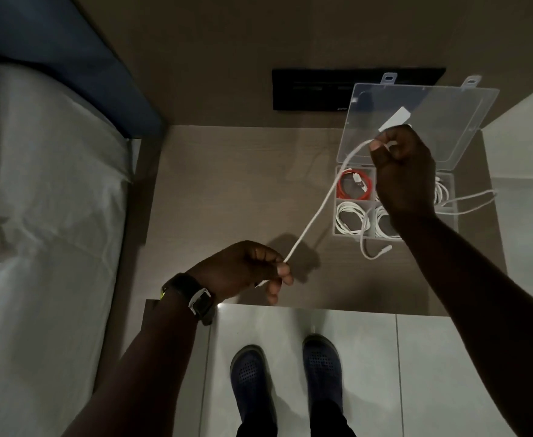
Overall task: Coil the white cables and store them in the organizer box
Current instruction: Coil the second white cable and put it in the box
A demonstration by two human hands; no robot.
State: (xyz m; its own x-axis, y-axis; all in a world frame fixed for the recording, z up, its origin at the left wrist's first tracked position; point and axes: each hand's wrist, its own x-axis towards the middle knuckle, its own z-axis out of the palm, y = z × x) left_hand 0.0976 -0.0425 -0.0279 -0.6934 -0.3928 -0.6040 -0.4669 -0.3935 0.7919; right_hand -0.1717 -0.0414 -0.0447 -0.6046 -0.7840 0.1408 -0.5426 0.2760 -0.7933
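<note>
A white cable (325, 197) stretches taut between both hands above the brown table. My left hand (246, 269) pinches its lower end near the table's front edge. My right hand (400, 165) grips the upper end, raised over the clear organizer box (337, 227). The box's clear lid (432, 105) stands open behind it. Inside, a red cable (352, 187) fills the back left compartment and coiled white cables (350, 219) lie in the front ones. One white cable end (374, 252) spills over the front wall, and a loop (476, 201) hangs out on the right.
A black panel (309, 89) is set in the table's back wall. A bed with a white sheet (44, 216) and blue headboard (69, 52) stands at the left. Grey tiled floor (416, 357) and my two blue shoes (249, 380) are below.
</note>
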